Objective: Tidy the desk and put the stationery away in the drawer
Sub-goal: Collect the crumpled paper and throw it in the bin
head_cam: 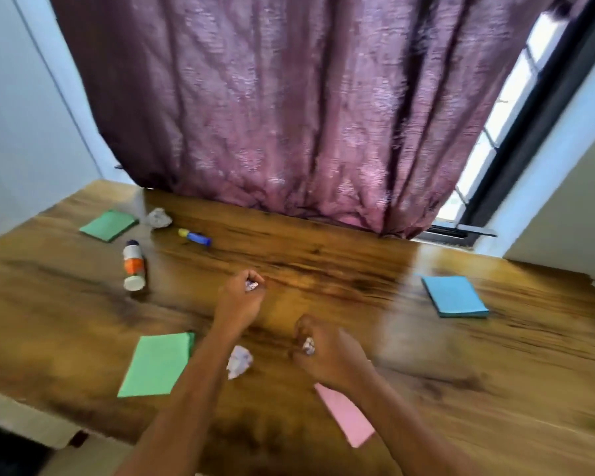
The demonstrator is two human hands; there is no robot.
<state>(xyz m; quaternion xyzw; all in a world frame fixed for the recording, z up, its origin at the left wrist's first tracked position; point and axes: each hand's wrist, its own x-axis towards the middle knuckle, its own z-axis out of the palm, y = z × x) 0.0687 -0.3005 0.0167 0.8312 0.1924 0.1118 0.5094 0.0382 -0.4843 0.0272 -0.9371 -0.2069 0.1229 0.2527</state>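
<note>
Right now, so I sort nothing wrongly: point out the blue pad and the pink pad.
blue pad (pixel 455 297): head view, middle of its top sheet.
pink pad (pixel 346 416): head view, its uncovered near part.

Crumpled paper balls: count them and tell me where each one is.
4. One paper ball lies beside the far green pad, one on the desk between the forearms, one in the left hand, one in the right hand. The arms may hide more.

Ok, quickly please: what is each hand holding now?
Left hand: closed on a crumpled paper ball.
Right hand: closed on a second paper ball.
</note>
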